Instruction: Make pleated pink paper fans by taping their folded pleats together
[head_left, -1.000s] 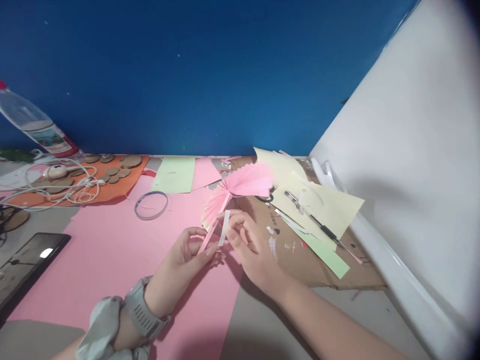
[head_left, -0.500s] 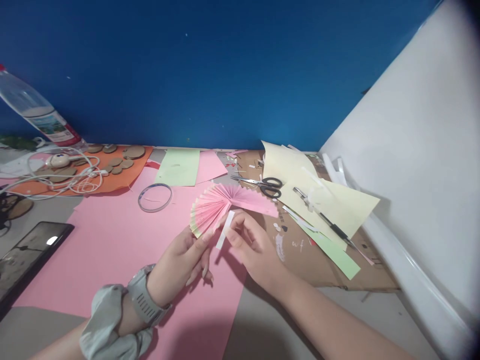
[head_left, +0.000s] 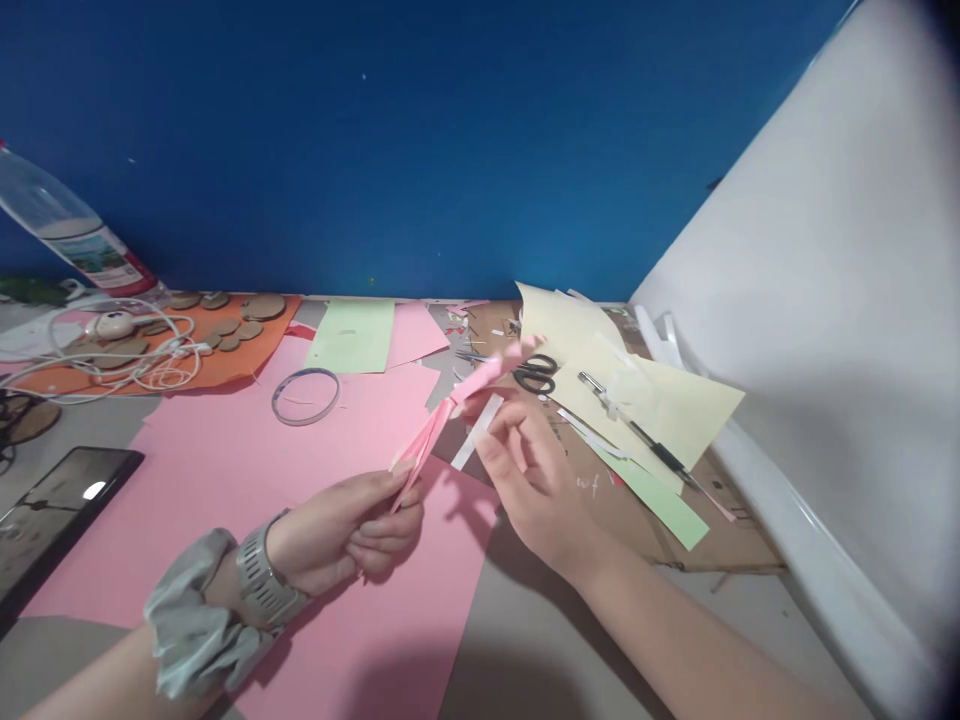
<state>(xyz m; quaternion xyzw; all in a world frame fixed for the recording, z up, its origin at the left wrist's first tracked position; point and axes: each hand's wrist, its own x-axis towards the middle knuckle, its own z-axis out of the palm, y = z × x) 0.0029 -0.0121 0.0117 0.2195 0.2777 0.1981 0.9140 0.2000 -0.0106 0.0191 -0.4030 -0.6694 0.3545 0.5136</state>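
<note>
Pink fan (head_left: pixel 431 430): swung round since half a second ago, when its pleats lay open toward the camera; now nearly edge-on, a narrow slanting band rising rightward from the left grip (head_left: pixel 343 530) and passing in front of the scissors (head_left: pixel 535 374).
Left grip: pinching the fan's near end between thumb and fingers, the other fingers curled below; a grey watch (head_left: pixel 266 575) and a pale scrunchie (head_left: pixel 196 618) sit behind it on the wrist.
Right grip (head_left: pixel 536 482): thumb and fingers closed on a white strip (head_left: pixel 477 433), a little farther right than before.
White strip: tilted, just beside the fan on the side of the right grip; whether the two touch is hard to tell from here.
Scissors: beyond the right grip, black handles nearest the cream sheets (head_left: pixel 694 400).
Pen: to the right of the right grip, a black pen (head_left: pixel 654 443) lying across those cream sheets, a green strip (head_left: pixel 664 505) below it on brown cardboard (head_left: pixel 630 535).
Pink sheet: spread on the desk (head_left: pixel 525 640) beneath and left of the left grip, this pink sheet (head_left: pixel 217 480) carries a thin ring (head_left: pixel 300 421).
Phone: well left of the left grip, a dark phone (head_left: pixel 60 520); beyond it, white earphones (head_left: pixel 112 325) on an orange sheet (head_left: pixel 238 374).
</note>
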